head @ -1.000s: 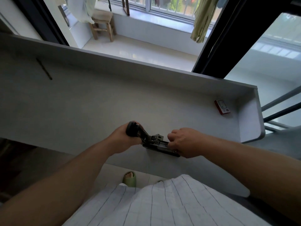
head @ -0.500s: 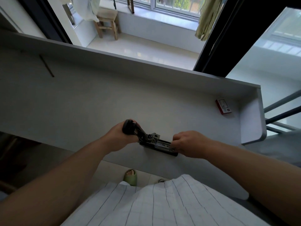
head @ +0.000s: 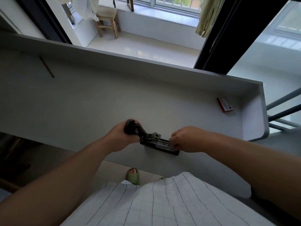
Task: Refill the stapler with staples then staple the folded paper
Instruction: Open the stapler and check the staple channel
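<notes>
**Two hands on an opened stapler at the near edge of the desk**

Two bare hands work one black metal stapler (head: 153, 141), hinged wide open, on the pale grey desk with a raised back rim (head: 97, 101). The stapler's base lies flat near the desk's front edge, roughly centre of view; its top arm is swung up and back to the left.

Left hand (head: 121, 137) — wrapped tight around the lifted top arm, fingers curled over its rounded black end, holding it tilted away from the base.

Right hand (head: 184, 139) — knuckles up, fingers bunched and pinched down at the right end of the exposed staple channel, touching the base. Whether staples sit between the fingertips cannot be told; they are hidden under the hand.

The channel between the two hands shows grey metal with small slots. The hinge block stands at the left end of the base, just beside the left hand.

Small red-and-white box (head: 225, 104) — lies flat at the far right of the desk, near the curved corner wall, well apart from the stapler.

Thin dark stick (head: 46, 66) — lies at the far left, by the back rim.

Below the desk edge: a pale checked garment (head: 162, 204) and a green slipper (head: 133, 176) on tiled floor. Beyond the desk, a wooden stool (head: 108, 22) stands near the window.
</notes>
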